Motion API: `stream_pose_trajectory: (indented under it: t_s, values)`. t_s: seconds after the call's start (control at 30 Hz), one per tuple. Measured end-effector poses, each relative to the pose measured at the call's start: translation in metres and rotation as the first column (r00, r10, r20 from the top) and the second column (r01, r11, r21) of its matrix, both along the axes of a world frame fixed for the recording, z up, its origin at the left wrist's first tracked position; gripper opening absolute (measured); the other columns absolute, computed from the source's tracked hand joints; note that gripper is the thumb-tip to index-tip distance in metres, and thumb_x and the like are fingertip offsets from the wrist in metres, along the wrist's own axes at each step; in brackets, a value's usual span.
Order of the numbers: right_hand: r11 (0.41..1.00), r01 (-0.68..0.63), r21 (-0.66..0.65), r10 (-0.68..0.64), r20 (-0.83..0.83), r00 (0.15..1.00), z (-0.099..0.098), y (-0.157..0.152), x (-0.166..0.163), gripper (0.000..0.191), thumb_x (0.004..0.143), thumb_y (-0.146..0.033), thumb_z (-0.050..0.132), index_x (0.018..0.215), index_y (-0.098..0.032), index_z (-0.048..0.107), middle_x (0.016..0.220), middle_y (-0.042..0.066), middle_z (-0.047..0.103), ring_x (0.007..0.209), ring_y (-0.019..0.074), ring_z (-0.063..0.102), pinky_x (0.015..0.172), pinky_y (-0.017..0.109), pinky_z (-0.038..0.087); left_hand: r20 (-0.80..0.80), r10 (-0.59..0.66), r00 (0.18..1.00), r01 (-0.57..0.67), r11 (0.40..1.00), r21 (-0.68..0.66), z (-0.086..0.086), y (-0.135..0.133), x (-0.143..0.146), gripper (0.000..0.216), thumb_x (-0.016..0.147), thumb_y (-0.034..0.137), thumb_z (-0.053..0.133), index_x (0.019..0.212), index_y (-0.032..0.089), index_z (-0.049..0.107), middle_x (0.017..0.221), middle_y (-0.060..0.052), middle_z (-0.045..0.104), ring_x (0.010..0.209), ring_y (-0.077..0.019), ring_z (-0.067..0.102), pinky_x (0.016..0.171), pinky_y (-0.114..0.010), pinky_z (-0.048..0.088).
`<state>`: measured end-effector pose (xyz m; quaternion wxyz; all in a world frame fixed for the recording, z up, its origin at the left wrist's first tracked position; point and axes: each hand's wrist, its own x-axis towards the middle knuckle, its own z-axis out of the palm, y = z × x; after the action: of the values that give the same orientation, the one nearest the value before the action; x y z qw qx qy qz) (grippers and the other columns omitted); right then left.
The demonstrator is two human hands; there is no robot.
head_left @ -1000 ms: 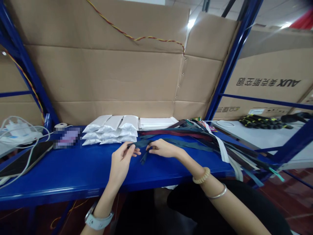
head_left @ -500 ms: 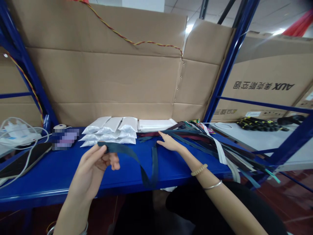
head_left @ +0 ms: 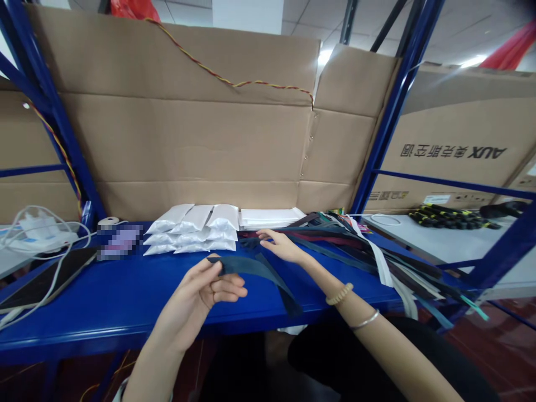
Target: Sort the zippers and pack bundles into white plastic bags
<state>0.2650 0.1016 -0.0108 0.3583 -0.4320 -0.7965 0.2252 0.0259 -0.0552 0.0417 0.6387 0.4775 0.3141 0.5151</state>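
My left hand (head_left: 209, 298) pinches one end of a dark teal zipper (head_left: 255, 268) between thumb and forefinger. From there the zipper arches to the right and hangs down near the table's front edge. My right hand (head_left: 280, 245) has its fingers apart and holds nothing. It is just in front of a pile of loose zippers (head_left: 335, 243) in teal, maroon, black and white, beside a stack of flat white packets (head_left: 272, 216). Whether its fingertips touch the pile, I cannot tell.
Silvery-white pouches (head_left: 192, 229) are stacked at the back of the blue table (head_left: 125, 301). A phone-like dark slab (head_left: 50, 279), a white cable and a power strip (head_left: 42, 231) lie left. Cardboard (head_left: 201, 139) walls the back; blue posts (head_left: 389, 123) stand at both sides.
My left hand has moved right with the zipper's end. The zipper's other end has left my right hand's side and swung down. My right hand has shifted slightly left, its fingers spread.
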Motion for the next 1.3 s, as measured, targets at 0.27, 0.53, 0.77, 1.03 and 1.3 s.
stream_pose_trajectory:
  t_s: [0.27,0.53,0.77,1.03,1.3]
  values:
    - [0.715,-0.55,-0.432,0.492,-0.248,0.834,0.064,-0.079,-0.013,0.048,0.091,-0.055,0.044,0.1,-0.011,0.062,0.077,0.007,0.068,0.073,0.0141,0.064,0.077,0.03,0.047,-0.304,0.15,0.941,-0.083,0.972,0.22,-0.023,0.024,0.014,0.024,0.085,0.038,0.058,0.079,0.015,0.061,0.075,-0.006,0.07,0.065,-0.0171,0.067,0.06,-0.025,0.049]
    - [0.851,-0.328,-0.411,0.366,0.015,0.931,0.083,-0.075,0.039,0.037,0.087,-0.048,0.053,0.093,-0.013,0.063,0.052,-0.005,0.05,0.045,0.008,0.044,0.051,0.022,0.036,-0.261,0.51,0.819,-0.423,0.846,0.326,-0.024,0.045,-0.033,0.026,0.079,0.038,0.064,0.07,0.015,0.057,0.062,-0.002,0.064,0.052,-0.0121,0.057,0.055,-0.024,0.044]
    - [0.994,0.072,-0.077,-0.047,0.283,0.958,0.089,-0.064,0.108,0.029,0.082,-0.044,0.056,0.087,-0.017,0.067,0.068,0.0,0.059,0.059,0.0109,0.049,0.055,0.023,0.035,-0.36,0.486,0.796,-0.378,0.865,0.331,-0.024,0.05,-0.054,0.031,0.083,0.041,0.057,0.07,0.014,0.059,0.071,-0.007,0.067,0.058,-0.0134,0.06,0.055,-0.024,0.044]
    - [0.996,-0.039,-0.079,0.055,0.213,0.975,0.072,-0.074,0.033,0.019,0.083,-0.033,0.056,0.08,-0.016,0.064,0.07,0.003,0.066,0.064,0.0135,0.059,0.059,0.024,0.042,-0.6,0.521,0.607,-0.136,0.812,0.567,-0.05,0.059,-0.021,0.026,0.084,0.039,0.054,0.074,0.018,0.067,0.069,-0.003,0.063,0.06,-0.0151,0.059,0.056,-0.025,0.044]
    - [0.966,-0.199,-0.163,0.232,0.22,0.947,0.025,-0.097,-0.059,0.025,0.089,-0.028,0.047,0.073,-0.016,0.061,0.064,0.001,0.067,0.056,0.0104,0.056,0.056,0.021,0.038,-0.568,0.441,0.695,-0.064,0.825,0.562,-0.052,0.048,0.002,0.015,0.084,0.03,0.054,0.084,0.019,0.064,0.065,0.0,0.061,0.057,-0.0142,0.057,0.057,-0.024,0.045]
